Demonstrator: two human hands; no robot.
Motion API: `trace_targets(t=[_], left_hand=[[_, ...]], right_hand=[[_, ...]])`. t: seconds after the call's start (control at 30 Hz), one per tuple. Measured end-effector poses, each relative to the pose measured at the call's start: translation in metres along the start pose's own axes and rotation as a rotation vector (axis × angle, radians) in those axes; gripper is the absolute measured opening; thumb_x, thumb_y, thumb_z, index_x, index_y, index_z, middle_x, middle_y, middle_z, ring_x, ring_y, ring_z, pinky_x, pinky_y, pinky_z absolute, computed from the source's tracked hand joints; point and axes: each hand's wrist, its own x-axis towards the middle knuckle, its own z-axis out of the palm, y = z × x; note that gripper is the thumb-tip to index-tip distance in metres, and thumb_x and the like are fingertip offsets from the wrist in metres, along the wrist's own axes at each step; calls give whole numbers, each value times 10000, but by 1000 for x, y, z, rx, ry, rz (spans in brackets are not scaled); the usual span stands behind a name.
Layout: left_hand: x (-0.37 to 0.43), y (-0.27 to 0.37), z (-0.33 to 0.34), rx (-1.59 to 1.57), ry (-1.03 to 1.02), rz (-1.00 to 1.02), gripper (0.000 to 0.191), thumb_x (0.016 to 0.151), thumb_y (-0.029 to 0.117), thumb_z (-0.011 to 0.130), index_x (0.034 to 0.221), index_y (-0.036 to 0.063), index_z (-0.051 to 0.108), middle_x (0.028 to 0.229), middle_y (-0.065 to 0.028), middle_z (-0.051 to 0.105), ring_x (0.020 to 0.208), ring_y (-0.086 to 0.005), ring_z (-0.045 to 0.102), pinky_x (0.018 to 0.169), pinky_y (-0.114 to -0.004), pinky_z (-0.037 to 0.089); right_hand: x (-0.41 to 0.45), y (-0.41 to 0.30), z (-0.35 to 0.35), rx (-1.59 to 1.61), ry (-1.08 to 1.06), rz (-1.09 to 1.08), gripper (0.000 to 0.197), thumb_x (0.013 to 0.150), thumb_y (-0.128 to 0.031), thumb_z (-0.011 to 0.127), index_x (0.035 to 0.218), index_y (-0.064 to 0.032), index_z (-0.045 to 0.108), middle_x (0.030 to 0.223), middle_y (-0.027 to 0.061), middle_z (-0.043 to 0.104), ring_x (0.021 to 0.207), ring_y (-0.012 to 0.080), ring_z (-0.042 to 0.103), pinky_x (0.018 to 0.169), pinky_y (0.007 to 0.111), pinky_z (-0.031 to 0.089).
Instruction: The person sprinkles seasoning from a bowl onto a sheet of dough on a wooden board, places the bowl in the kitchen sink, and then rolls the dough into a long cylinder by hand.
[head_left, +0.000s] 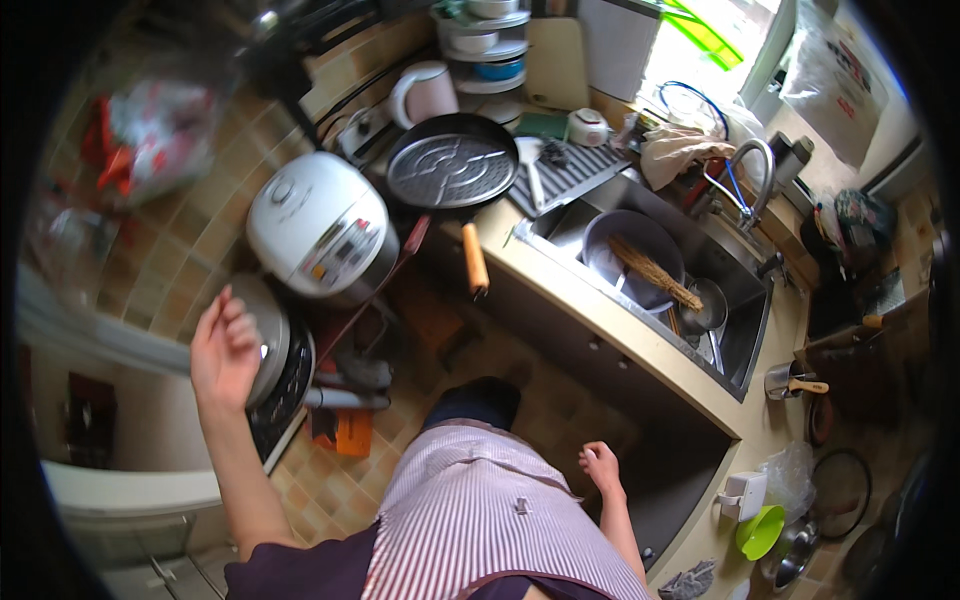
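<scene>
My left hand (225, 349) is raised with its fingers curled, and nothing shows in it. In the picture it overlaps the edge of a round grey lid (268, 345), beside a white rice cooker (319, 225); touching cannot be told. Low in front of the counter, my right hand (601, 466) hangs with curled fingers and no visible object. A black frying pan (499, 142) with a perforated steaming rack (450, 169) in it rests on the counter, its wooden handle (475, 259) sticking out over the edge. The sink (750, 345) holds a dark basin (600, 232), a straw brush (645, 270) and a ladle (712, 300).
A pink kettle (435, 94) stands behind the pan. A white spatula (532, 172) lies on the ridged drainboard (577, 169). The tap (763, 161) arches over the sink. Further right are a green bowl (761, 532) and a small wooden-handled pot (784, 381).
</scene>
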Motion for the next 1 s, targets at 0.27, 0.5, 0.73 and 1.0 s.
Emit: trace_targets(t=[0.27, 0.5, 0.73, 1.0], left_hand=[[-224, -6, -165, -347, 658, 153, 161, 932, 166, 566, 1005, 71, 673, 682, 8, 548, 547, -104, 474, 510, -220, 424], [-331, 3, -217, -646, 550, 149, 178, 953, 195, 566, 987, 90, 705, 708, 3, 557, 611, -120, 522, 551, -248, 457], [-472, 38, -344, -736, 672, 405, 195, 971, 220, 531, 945, 104, 685, 704, 19, 547, 597, -106, 511, 527, -239, 432], [-591, 99, -466, -912, 866, 613, 259, 991, 204, 475, 904, 77, 684, 660, 23, 537, 559, -103, 502, 507, -233, 437]], right_hand=[[-53, -11, 79, -168, -366, -101, 107, 957, -70, 504, 984, -47, 606, 914, 73, 692, 778, 153, 671, 646, 292, 532], [-86, 8, 157, -399, -591, -214, 133, 946, -99, 506, 940, -21, 612, 811, 81, 681, 734, 152, 675, 598, 273, 520], [-125, -38, 302, -724, -718, -388, 322, 1001, -324, 524, 840, -50, 571, 713, 82, 637, 615, 185, 635, 552, 311, 512], [-161, -19, 439, -1307, -681, -907, 341, 928, -352, 522, 908, -36, 648, 912, 197, 673, 806, 372, 637, 753, 444, 514]])
